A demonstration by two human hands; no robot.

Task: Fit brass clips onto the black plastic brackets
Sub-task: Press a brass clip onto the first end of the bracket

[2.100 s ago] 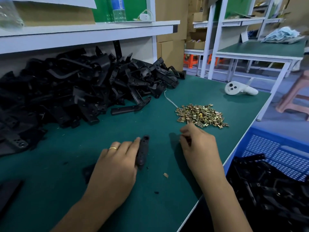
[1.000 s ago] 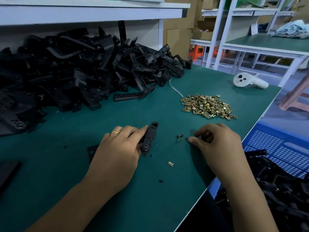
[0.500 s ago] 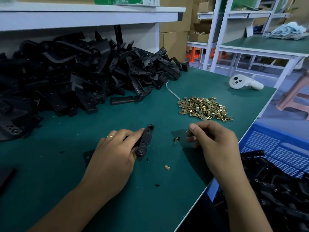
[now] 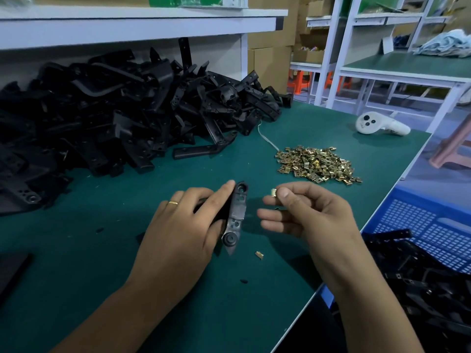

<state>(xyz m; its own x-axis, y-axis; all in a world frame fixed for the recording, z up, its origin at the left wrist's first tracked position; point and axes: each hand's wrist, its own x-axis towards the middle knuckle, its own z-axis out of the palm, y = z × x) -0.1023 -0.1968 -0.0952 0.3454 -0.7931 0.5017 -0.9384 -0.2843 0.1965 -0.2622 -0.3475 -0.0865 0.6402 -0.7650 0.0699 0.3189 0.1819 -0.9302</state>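
Factory assembly workshop. Green bench (image 4: 293,128) heaped with brackets (image 4: 122,110) and clips (image 4: 316,164). Cartons (image 4: 270,62), white racks (image 4: 328,47) behind.

Free room and obstacles on the green mat (image 4: 318,128): bare mat lies between the left hand (image 4: 178,233), gripping a black bracket (image 4: 237,215), and the right hand (image 4: 311,212), pinching a brass clip (image 4: 274,192). At 12 to 1 o'clock the heap of brass clips (image 4: 317,164) lies near, and a stray clip (image 4: 259,255) rests at 6 o'clock. The bracket pile (image 4: 114,110) blocks 9 to 12 o'clock, a white controller (image 4: 379,124) sits at 1 o'clock, and the blue crate (image 4: 430,225) bounds 3 o'clock.
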